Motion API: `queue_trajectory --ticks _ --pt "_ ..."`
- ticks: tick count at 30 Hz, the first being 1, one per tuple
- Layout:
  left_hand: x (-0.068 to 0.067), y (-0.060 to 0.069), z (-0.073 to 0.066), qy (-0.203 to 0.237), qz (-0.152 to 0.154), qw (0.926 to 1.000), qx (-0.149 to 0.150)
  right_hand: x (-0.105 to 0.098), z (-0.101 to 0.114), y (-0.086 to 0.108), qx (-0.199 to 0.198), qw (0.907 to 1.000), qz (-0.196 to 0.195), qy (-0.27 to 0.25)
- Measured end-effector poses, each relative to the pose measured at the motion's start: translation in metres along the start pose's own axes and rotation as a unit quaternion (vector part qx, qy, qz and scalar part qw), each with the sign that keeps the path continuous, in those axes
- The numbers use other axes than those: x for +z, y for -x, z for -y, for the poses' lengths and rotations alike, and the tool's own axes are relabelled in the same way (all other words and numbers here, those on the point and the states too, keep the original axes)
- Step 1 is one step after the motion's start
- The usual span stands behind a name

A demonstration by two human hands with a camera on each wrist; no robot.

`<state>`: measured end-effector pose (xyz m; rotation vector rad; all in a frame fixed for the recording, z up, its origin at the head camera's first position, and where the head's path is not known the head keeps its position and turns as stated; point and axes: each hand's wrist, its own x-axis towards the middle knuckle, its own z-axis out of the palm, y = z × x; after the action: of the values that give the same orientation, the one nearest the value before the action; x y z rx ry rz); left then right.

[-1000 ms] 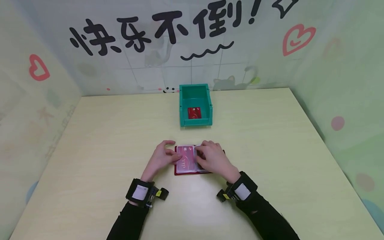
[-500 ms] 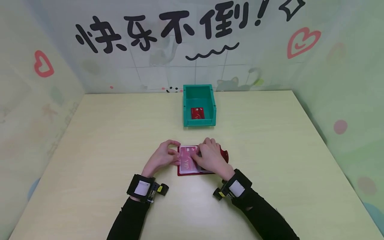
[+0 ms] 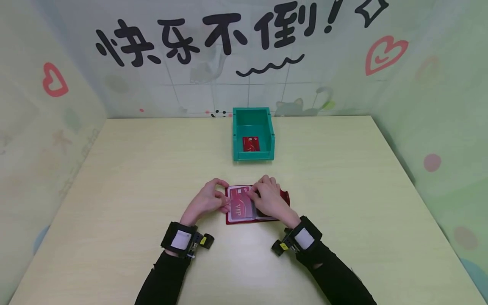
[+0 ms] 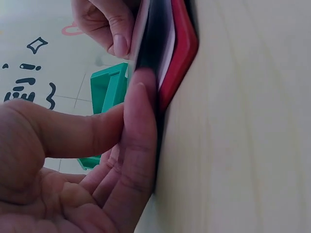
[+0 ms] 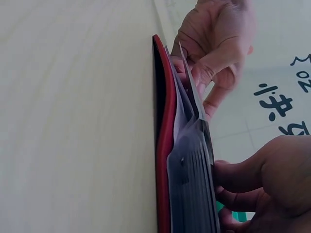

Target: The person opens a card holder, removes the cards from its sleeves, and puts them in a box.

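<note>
A red card holder (image 3: 247, 221) lies opened out on the table, with clear plastic sleeves inside. Its left sleeve holds a pink-red card marked VIP (image 3: 239, 207). At the left edge, my left hand (image 3: 206, 202) pinches the lifted sleeve; the left wrist view shows its index finger (image 4: 138, 121) under the sleeve. My right hand (image 3: 270, 199) covers much of the holder's right half, its thumb and fingertips at the card's right side. In the right wrist view, the right thumb (image 5: 238, 174) touches the sleeve stack (image 5: 192, 179); whether it grips the card is hidden.
Beyond the holder stands a green bin (image 3: 253, 156), with a red card (image 3: 251, 144) lying inside near its front. Printed walls (image 3: 171, 97) border the table (image 3: 160, 156) at the back and both sides.
The head view has shifted slightly. My right thumb has drawn back from the card's face toward its right edge, uncovering more of it. The left hand stays at the holder's left edge.
</note>
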<state>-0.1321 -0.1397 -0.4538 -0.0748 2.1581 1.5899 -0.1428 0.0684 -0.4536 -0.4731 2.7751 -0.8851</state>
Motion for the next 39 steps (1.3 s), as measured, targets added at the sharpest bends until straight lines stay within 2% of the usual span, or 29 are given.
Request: queue_trajectory --ticks 6,12,18,27,39 --pt "-0.0001 0.0002 -0.0007 -0.01 0.002 0.9999 0.003 0.0012 -0.0031 0.0013 -0.016 0.9996 -0.013 -0.019" --pt "0.0005 0.0007 -0.0021 -0.004 0.014 0.9998 0.011 -0.0004 -0.002 0.003 -0.012 0.9991 -0.017 -0.038" --pt "0.001 0.0016 -0.0048 -0.014 0.018 0.9997 0.008 -0.0015 -0.0026 0.0035 -0.005 0.9991 -0.013 -0.039" --pt "0.0025 0.0022 -0.0065 -0.034 0.015 0.9993 0.002 -0.0013 -0.0038 0.0042 -0.015 0.9994 -0.012 -0.03" --pt "0.0015 0.0001 -0.0029 -0.02 0.012 0.9997 0.003 -0.0009 -0.0048 0.0045 -0.021 0.9993 -0.01 -0.031"
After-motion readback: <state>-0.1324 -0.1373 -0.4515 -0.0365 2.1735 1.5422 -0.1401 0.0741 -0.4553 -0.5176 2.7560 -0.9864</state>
